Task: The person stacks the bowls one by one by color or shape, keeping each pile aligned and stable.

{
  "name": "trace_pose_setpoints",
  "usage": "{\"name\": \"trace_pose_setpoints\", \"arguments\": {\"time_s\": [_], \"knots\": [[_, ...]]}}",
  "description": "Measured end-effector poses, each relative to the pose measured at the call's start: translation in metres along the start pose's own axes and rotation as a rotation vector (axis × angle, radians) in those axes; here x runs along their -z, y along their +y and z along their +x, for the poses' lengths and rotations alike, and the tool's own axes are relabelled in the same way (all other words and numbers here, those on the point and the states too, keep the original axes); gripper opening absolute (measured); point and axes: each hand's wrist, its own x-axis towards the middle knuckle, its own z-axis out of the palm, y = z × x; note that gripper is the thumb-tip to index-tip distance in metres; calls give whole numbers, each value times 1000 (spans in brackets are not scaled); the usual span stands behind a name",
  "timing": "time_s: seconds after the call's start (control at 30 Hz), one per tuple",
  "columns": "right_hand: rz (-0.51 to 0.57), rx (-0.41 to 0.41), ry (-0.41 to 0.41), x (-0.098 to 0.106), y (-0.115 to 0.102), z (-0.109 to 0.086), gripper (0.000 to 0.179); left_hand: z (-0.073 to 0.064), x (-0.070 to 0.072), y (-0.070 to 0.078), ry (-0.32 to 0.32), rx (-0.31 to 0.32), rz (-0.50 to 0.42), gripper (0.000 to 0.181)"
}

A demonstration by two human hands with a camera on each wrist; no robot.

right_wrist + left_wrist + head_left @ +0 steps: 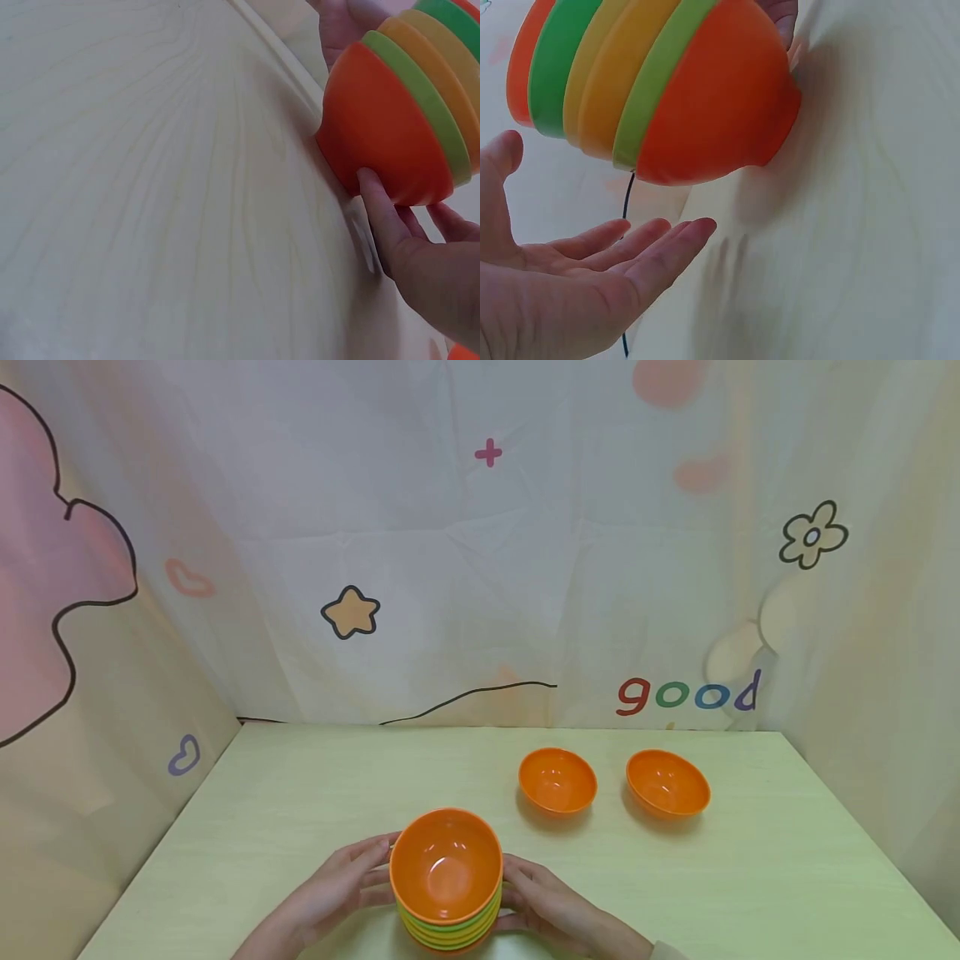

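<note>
A stack of nested bowls point(446, 868) stands upright near the front of the table, with an orange bowl on top. In the left wrist view, the bottom bowl point(720, 97) is orange too, with light green, yellow and green bowls above it. To the left of the stack is my left hand point(337, 885); the left wrist view shows a gap between its extended fingers point(667, 247) and the bowls. My right hand point(543, 897) is at the stack's right side. Its nearly straight fingers touch the lower orange bowl point(382, 127) in the right wrist view.
Two separate orange bowls, a left one point(557, 782) and a right one point(667, 783), sit farther back on the pale green table point(300, 802). A printed curtain point(420, 560) closes off the back and sides.
</note>
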Motion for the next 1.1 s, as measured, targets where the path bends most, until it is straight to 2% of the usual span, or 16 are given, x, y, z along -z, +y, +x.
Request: {"name": "trace_pose_setpoints", "arguments": {"time_s": [0.23,0.37,0.53,0.83,1.1], "knots": [[0,1,9,0,0,0,67,-3,-2,-8,-57,-10,-31,73],[-1,2,10,1,0,0,68,-3,-5,-11,-88,4,-41,78],[6,10,-2,1,1,0,68,-3,-9,-13,-68,45,-43,84],[8,4,-10,1,1,0,69,-5,-16,-13,-93,22,-64,80],[-3,-1,15,0,1,0,69,-4,-19,-14,-31,57,-81,78]]}}
